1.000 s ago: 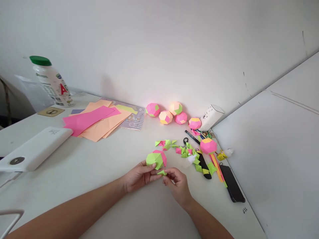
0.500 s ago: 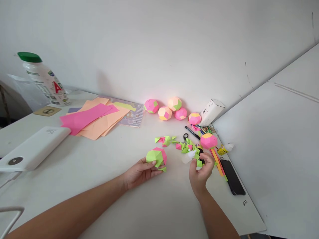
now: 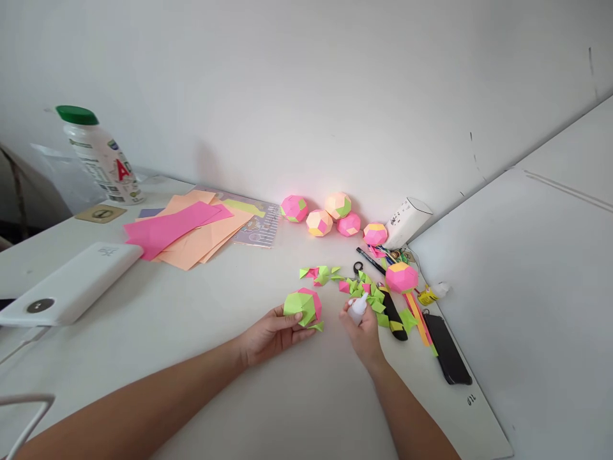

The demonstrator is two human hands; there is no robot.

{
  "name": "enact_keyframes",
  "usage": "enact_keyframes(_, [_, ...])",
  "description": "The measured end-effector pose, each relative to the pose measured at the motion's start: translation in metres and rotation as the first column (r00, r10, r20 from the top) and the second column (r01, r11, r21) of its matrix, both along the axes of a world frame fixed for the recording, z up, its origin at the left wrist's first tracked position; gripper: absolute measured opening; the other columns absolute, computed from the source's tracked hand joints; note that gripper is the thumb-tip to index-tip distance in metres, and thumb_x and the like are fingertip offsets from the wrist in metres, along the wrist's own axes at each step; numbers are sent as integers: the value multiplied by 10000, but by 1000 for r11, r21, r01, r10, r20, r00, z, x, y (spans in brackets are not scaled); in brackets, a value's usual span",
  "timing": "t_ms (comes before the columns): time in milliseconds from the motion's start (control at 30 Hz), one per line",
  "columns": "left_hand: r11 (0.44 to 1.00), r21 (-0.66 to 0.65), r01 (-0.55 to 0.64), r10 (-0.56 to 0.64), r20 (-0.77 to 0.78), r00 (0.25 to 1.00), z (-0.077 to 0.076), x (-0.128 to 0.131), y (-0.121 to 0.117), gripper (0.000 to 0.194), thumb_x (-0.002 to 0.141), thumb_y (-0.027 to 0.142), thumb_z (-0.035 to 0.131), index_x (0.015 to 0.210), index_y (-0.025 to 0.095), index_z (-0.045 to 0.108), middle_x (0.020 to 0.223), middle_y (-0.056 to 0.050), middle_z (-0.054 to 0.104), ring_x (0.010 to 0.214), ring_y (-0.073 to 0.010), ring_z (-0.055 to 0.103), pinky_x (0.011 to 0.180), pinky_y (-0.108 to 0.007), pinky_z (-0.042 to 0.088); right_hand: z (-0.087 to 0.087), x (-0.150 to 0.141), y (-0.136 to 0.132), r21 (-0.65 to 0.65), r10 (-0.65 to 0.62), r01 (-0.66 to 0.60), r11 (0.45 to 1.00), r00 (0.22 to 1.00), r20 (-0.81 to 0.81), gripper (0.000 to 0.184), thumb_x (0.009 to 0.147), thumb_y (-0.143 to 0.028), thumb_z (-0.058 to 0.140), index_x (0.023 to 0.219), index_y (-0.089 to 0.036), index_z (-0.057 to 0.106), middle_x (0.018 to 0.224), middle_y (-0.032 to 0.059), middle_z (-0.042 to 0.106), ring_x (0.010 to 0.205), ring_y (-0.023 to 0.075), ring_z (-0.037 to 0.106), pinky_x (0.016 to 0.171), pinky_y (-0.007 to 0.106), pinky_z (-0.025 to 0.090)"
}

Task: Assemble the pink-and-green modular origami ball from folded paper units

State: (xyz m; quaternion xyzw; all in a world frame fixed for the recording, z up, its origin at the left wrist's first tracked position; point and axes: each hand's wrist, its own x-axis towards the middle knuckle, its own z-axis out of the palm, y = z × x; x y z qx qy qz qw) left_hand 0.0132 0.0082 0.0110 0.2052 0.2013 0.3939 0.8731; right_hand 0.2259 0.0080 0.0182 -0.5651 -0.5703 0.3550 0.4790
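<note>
While the left hand [image 3: 268,337] clasps a paper ball [image 3: 297,306] from below, the right hand [image 3: 366,335], apart, grips a small bottle [image 3: 357,308]; white table [image 3: 230,294], pale wall [image 3: 249,96].

I see: faceted green-and-pink paper ball [image 3: 299,305], held | small folded green piece [image 3: 318,326], below the ball's right side | whitish bottle [image 3: 357,309], held nozzle-up, right of ball

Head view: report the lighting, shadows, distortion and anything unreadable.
Head view, middle: soft light, a pinkish tint on the wall behind the far balls, a faint shadow left of them, no harsh glare on the held ball; head view, left: the green-capped bottle leans, perhaps from lens distortion, and marking on the power bank is illegible.
</note>
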Motion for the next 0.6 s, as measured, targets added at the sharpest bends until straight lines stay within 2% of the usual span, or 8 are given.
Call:
enact_keyframes(133, [998, 57, 15, -16, 17, 1000, 2, 0, -1, 215, 798, 144, 657, 1008, 100, 660, 1049, -137, 681, 1084, -270, 607, 1045, -414, 395, 7, -16, -17, -40, 261, -263, 964, 964, -48, 171, 760, -255, 631, 897, -202, 543, 823, 21, 605, 633, 128, 533, 555, 237, 462])
enact_keyframes(200, [996, 83, 33, -35, 17, 999, 2, -1, -2, 231, 799, 144, 655, 1023, 93, 657, 1055, -151, 682, 1100, -284, 600, 1054, -430, 381, 7, -21, -21, -55, 312, -314, 948, 949, -41, 170, 747, -229, 628, 898, -204, 555, 869, 34, 618, 696, 145, 557, 586, 248, 479])
enact_keyframes(367, [994, 99, 43, -42, -9, 999, -2, -2, -2, 235, 784, 150, 672, 1012, 95, 667, 1062, -150, 682, 1091, -286, 606, 1032, -416, 404, 5, -22, -21, -19, 250, -250, 968, 968, 20, 106, 711, -183, 606, 787, -206, 537, 746, 10, 601, 586, 128, 523, 503, 236, 455])
enact_keyframes(500, [995, 97, 37, -36, -9, 999, -3, -1, -2, 207, 793, 167, 664, 991, 105, 673, 1018, -140, 694, 1053, -276, 624, 999, -408, 430, 7, -21, -19, 135, 268, -279, 951, 959, 91, 64, 711, -152, 577, 735, -206, 554, 736, 17, 592, 660, 155, 563, 587, 271, 481])
enact_keyframes(600, [993, 108, 40, -40, 2, 999, -2, -1, -2, 208, 802, 168, 652, 1001, 109, 669, 1040, -142, 685, 1060, -284, 615, 991, -428, 432, 9, -22, -20, 159, 276, -287, 945, 957, 90, 72, 705, -143, 575, 734, -207, 559, 734, 14, 593, 665, 158, 574, 601, 277, 488])
